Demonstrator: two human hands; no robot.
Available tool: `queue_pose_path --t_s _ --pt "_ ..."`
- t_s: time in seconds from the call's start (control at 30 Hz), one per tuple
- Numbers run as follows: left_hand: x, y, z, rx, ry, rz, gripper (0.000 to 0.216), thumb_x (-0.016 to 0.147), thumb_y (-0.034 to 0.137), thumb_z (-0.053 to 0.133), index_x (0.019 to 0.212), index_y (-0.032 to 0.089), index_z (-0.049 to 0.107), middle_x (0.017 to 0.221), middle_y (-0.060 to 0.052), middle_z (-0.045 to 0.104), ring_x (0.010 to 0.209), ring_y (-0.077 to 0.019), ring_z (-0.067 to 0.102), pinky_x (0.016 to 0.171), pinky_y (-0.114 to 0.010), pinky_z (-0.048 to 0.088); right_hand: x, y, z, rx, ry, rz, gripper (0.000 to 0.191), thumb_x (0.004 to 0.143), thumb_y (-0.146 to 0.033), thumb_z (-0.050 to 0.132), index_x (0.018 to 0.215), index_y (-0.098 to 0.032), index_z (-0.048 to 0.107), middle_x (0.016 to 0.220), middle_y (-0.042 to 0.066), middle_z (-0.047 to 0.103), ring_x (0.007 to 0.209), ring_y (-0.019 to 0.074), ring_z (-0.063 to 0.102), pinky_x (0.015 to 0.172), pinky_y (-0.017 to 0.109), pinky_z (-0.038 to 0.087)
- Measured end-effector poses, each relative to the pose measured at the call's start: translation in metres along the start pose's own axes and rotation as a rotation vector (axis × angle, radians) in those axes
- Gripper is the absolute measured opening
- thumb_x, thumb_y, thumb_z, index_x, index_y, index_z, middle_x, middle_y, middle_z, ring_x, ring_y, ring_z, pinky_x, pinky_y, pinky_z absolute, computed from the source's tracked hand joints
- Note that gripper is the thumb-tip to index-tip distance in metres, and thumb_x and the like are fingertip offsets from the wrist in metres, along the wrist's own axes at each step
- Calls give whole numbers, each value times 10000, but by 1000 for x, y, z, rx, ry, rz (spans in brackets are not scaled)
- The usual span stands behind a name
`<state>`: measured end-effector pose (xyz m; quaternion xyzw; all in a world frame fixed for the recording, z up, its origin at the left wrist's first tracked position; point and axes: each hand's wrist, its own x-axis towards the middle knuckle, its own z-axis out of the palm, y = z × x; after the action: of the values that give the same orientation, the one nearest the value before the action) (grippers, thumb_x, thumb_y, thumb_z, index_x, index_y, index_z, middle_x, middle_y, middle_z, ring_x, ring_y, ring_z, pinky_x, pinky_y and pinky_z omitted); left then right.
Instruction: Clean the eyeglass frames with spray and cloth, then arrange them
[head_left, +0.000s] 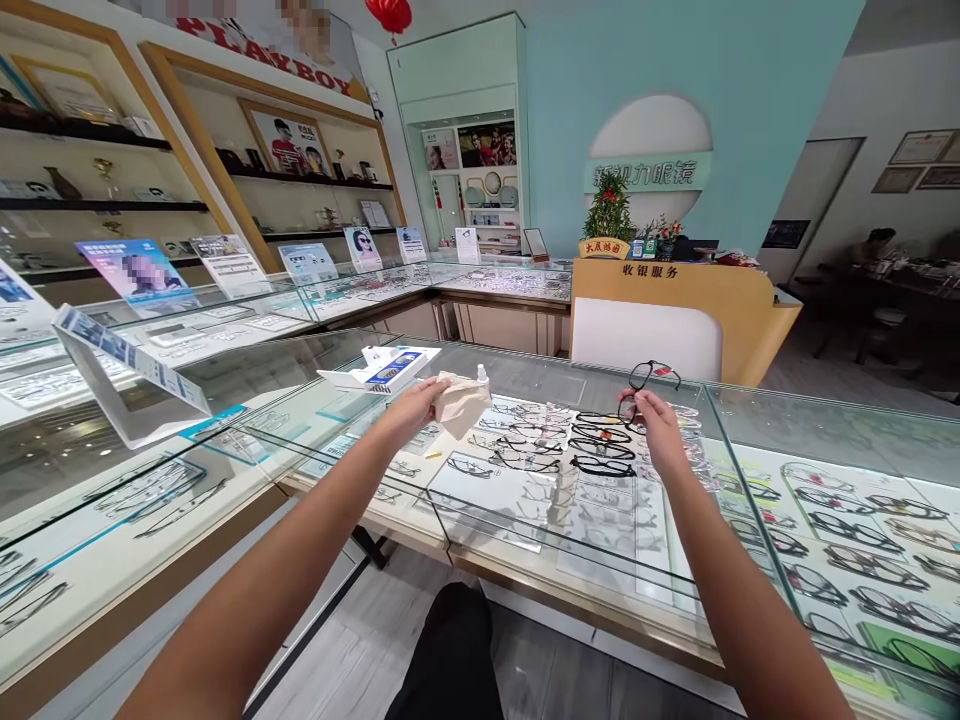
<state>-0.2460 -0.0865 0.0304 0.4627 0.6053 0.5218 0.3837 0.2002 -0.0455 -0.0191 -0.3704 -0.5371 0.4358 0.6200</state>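
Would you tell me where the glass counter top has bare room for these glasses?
Bare glass lies right of the right hand holding the black-framed glasses. It is crowded by the left hand with the beige cloth, white box and small spray bottle.

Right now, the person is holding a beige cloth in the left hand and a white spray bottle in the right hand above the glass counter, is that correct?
Not quite. The head view shows the right hand holding black-framed glasses, not a spray bottle; a small white bottle stands on the glass counter behind the cloth. The left hand does hold the beige cloth.
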Motion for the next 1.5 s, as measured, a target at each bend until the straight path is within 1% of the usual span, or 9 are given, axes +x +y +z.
queue_pose_path --t_s 0.23,0.53,0.73,0.87,1.0,1.1,1.2,1.33,1.5 --pt "-19 46 86 -382 -229 -14 242 915 293 778 1095 144 714 1103 -121 777 877 -177 739 714 -245 596 -2 -7 3 50 -18 13 386 891 -607 735 963 -229 750 1127 68 785 766 164 587 715 314 431" --pt "-13 57 191 -554 -519 38 596 618 143 1000 1150 132 732 1225 -162 787 1113 -270 750 972 -351 574 -1 -16 6 132 -68 -19 330 894 -554 747 858 -229 701 1088 56 784 765 170 581 730 308 451" --pt "1 50 239 -651 -504 -27 590 593 370 1045 1048 151 740 985 -69 806 780 -162 716 706 -262 564 4 -21 3 167 -11 -42 326 903 -547 734 878 -222 731 1044 53 781 732 160 552 702 306 431" --pt "8 48 257 -696 -465 -41 614 603 500 1022 1037 173 736 888 -20 768 723 -143 673 635 -243 523 6 -21 0 187 29 -51 308 901 -525 745 907 -218 747 1038 56 787 735 160 554 706 305 435" --pt "7 41 262 -583 -469 -23 612 637 503 1001 1049 165 702 932 -30 758 765 -148 681 676 -245 520 5 -22 0 186 13 -59 301 918 -519 737 904 -219 750 1028 60 791 815 185 604 755 308 463" --pt "5 33 259 -485 -463 23 741 620 475 1006 1192 194 630 986 -30 757 773 -164 694 704 -272 536 3 -23 3 211 -26 -56 300 933 -521 734 931 -223 768 1030 59 793 884 207 655 852 326 497" --pt "4 28 256 -382 -448 122 831 666 551 957 1306 219 544 872 -2 730 669 -163 646 629 -272 497 0 -24 5 215 -72 -67 281 955 -506 722 895 -233 758 1037 50 795 944 230 688 938 352 503" --pt "2 25 256 -237 -355 332 570 851 636 777 1182 205 608 829 -5 699 655 -157 594 607 -266 442 -4 -26 7 130 -141 -95 264 1002 -478 675 955 -245 790 1061 48 793 1064 258 691 1021 371 485" --pt "-6 22 255 21 -134 586 349 1010 529 610 917 200 678 816 -7 669 755 -167 589 694 -289 417 -10 -27 12 133 -270 -67 285 1004 -505 679 1055 -264 822 1041 49 792 1046 268 709 1019 382 494"
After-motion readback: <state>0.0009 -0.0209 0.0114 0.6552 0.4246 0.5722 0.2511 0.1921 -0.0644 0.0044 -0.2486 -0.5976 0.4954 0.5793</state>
